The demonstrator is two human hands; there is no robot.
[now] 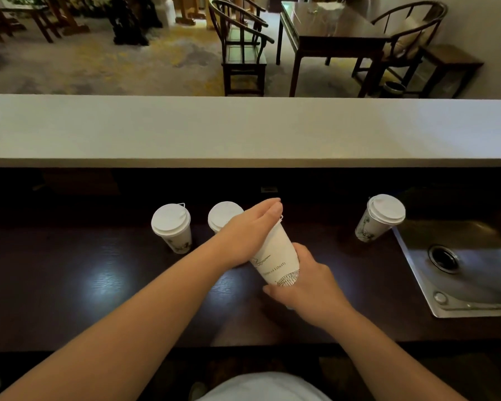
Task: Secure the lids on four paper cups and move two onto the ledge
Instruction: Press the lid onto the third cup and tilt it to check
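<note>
- At the centre of the frame, your left hand (pixel 248 227) lay flat over the top of the middle cup (pixel 275 257), fingers straight and close together, palm pressing down on its lid (the lid itself was almost wholly hidden under the hand; only a small tab showed at its right edge).
- Your right hand (pixel 307 287) grasped that same cup low on its body, fingers and thumb curled round the base, the printed side of the cup turned toward you.
- The cup stood tilted on the dark counter (pixel 99 285), just below the centre of the frame, its top leaning away to the upper left.
- To the left of centre, the left cup (pixel 172 227) stood upright with its white lid on, apart from both hands.
- Just beside it to the right, the second cup (pixel 222 217) also wore a lid, its right part covered by your left wrist.
- At the right of the frame, the far cup (pixel 381 217) stood lidded near the corner of the steel sink (pixel 475 270), well apart from the other three.
- Across the middle of the frame ran the pale ledge (pixel 243 128) (none of the four cups was on it).
- In the upper part of the frame, beyond the ledge, stood dark wooden chairs (pixel 242 47) and a table (pixel 327 27) on a patterned floor.
</note>
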